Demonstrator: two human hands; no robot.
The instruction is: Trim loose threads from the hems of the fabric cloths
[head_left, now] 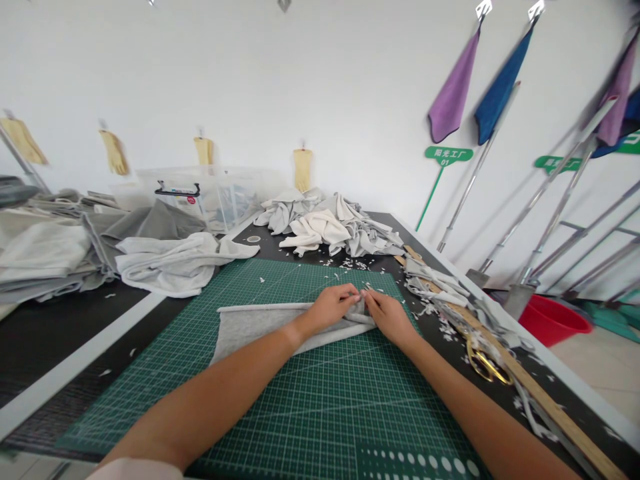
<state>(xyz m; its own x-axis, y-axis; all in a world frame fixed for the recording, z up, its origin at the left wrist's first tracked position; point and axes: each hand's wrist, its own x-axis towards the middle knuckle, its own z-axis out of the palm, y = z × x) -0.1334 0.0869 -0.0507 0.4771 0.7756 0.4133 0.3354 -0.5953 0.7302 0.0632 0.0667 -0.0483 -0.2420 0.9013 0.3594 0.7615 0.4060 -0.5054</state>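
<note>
A light grey piece of fabric with pale rolled edges lies lengthwise on a green gridded cutting mat. Over its right end, my left hand pinches the cloth between thumb and fingers. Close beside it, almost touching fingertip to fingertip, my right hand is also closed on the same end. A small pale bit shows at the right fingertips; I cannot make out whether it is a scrap or part of the cloth. My left forearm hides some of the fabric's lower edge.
Crumpled cloth is heaped behind the mat and at left. Gold-handled scissors, a wooden ruler and fabric scraps lie along the right edge. Clear plastic bins stand at the back; a red bucket is on the floor.
</note>
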